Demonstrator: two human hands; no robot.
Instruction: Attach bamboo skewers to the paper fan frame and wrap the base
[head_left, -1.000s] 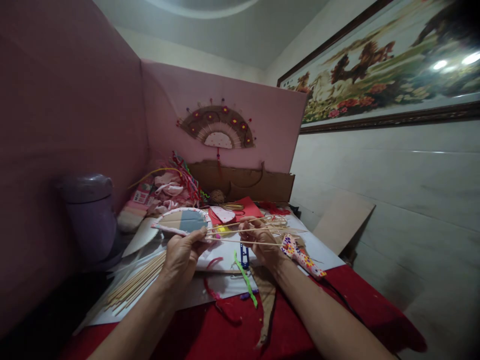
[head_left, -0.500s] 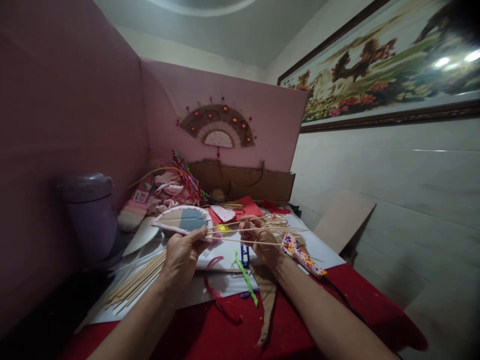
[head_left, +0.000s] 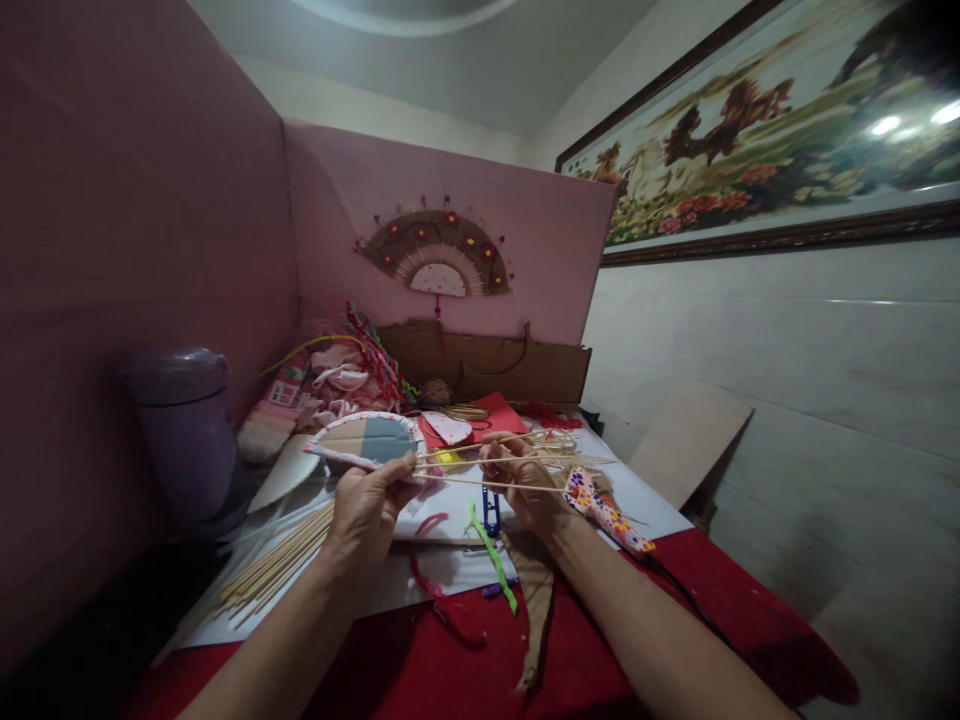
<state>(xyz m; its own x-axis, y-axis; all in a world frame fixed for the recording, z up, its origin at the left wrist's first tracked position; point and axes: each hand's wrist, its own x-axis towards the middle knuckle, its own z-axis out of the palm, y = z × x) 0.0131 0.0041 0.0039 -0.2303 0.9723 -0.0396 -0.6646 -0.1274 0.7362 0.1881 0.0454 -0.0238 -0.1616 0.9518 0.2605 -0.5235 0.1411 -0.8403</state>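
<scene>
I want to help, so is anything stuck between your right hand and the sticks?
Nothing visible: the right hand touches the sticks. The green strip lies on the table below, not between them.

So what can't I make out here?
All in the head view:
Bamboo stick bundle: far ends, behind the left hand.
Thin sticks: exact grip, behind the fingers of the right hand.
Pink packet: lettering, too small and blurred.
Framed horse picture: right end, cut off by image edge.

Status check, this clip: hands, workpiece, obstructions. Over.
Left hand pinching white-edged cardboard piece by its right end. Right hand at thin sticks, grip unclear. Green strip below, not visibly blocking.
</scene>
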